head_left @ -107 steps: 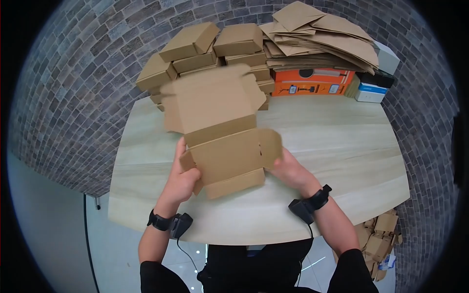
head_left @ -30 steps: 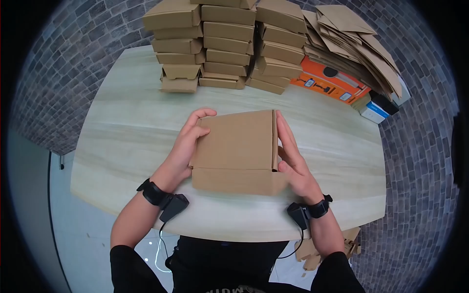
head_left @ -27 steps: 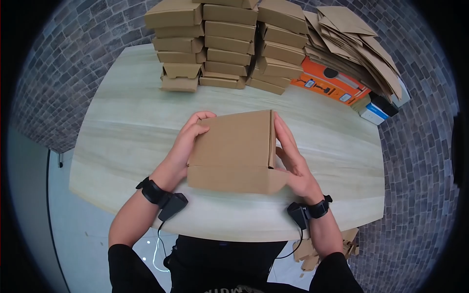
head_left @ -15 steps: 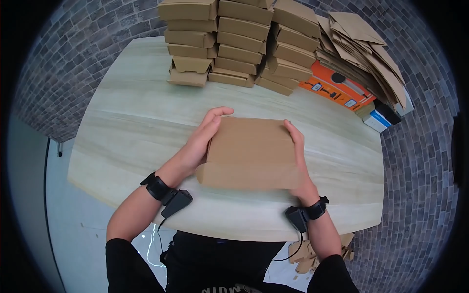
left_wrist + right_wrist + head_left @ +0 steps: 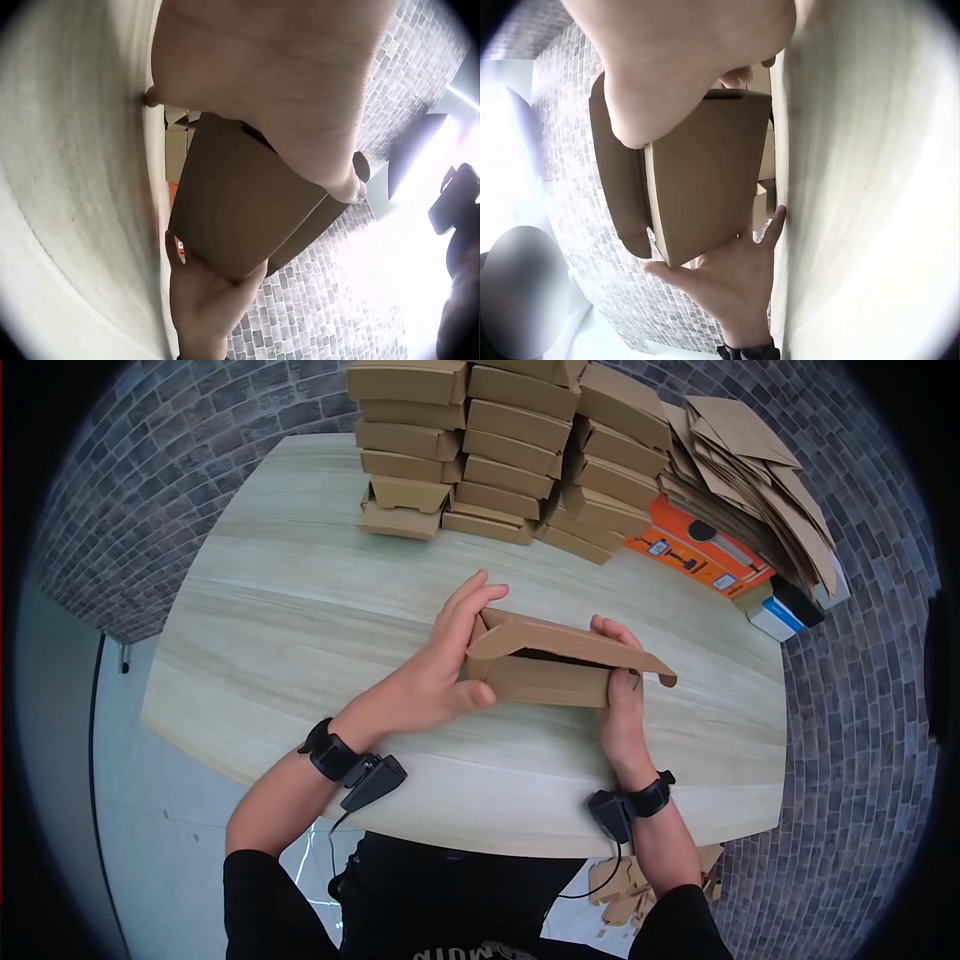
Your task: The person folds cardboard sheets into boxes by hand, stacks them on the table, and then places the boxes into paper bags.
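Note:
A brown cardboard box [image 5: 550,682] is held over the table between the hands, its front wall facing the person. Its lid [image 5: 575,644] lies partly lowered, with a dark gap beneath it and the front flap sticking out. My left hand [image 5: 430,675] lies along the box's left end, fingers straight and thumb held out; in the right wrist view this left hand [image 5: 731,281] is spread against the cardboard. At the other end my right hand [image 5: 622,715] grips the box, thumb on the front wall and fingers behind. The box's underside [image 5: 225,195] shows in the left wrist view.
Stacks of folded boxes [image 5: 515,430] stand along the table's back. Right of them, flat cardboard sheets [image 5: 750,470] lie on an orange box [image 5: 690,545], beside a small white and blue box [image 5: 775,618]. More cardboard [image 5: 625,890] lies on the floor at right.
The unfolded blank has become a box with its lid folded over. Over the last half second it tipped front-side toward the person, and the left thumb came off the top. The head view shifted.

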Demonstrator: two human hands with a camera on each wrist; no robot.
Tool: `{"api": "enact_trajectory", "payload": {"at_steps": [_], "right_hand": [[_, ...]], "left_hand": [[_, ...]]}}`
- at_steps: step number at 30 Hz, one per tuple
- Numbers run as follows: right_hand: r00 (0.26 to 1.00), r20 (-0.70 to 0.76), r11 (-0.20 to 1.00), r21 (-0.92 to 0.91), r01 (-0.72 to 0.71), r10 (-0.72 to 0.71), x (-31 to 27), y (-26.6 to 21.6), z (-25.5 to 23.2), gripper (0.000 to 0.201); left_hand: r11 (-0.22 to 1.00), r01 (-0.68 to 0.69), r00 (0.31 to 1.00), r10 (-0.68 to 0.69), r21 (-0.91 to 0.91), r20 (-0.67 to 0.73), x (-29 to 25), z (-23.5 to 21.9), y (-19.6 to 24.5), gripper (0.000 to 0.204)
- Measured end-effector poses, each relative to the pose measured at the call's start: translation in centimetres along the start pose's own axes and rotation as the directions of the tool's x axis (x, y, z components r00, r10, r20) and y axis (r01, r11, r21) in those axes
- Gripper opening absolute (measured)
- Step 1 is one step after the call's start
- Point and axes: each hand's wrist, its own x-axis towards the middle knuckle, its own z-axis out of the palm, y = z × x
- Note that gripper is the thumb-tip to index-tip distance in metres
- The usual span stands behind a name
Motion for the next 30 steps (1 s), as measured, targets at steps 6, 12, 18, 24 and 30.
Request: {"api": "enact_trajectory", "payload": {"at_steps": [6, 12, 18, 24, 30], "right_hand": [[0.997, -0.071, 0.997, 0.07, 0.008, -0.003, -0.1, -0.7, 1.0, 0.07], [0.997, -0.063, 0.995, 0.089, 0.052, -0.046, 0.0, -0.8, 0.9, 0.086], [0.991, -0.112, 0.997, -0.006, 0.075, -0.075, 0.0, -1.7, 1.1, 0.096], [0.992, -0.056, 0.993, 0.019, 0.114, -0.113, 0.0, -2.3, 1.2, 0.088], [0.998, -0.052, 0.999, 0.009, 0.044, -0.044, 0.4, -2.9, 1.0, 0.086]], "left_hand": [[0.998, 0.061, 0.998, -0.06, 0.022, -0.027, 0.1, 1.5, 0.5, 0.108], [0.983, -0.035, 0.998, 0.044, 0.181, -0.044, 0.0, 1.6, 0.7, 0.1], [0.998, 0.019, 0.996, -0.024, -0.061, -0.086, 0.0, 2.0, -0.1, 0.093], [0.997, 0.065, 0.995, -0.067, -0.029, -0.073, 0.1, 2.1, 0.5, 0.089], [0.995, 0.101, 0.991, -0.1, 0.013, -0.091, 0.4, 1.8, 1.8, 0.095]]}}
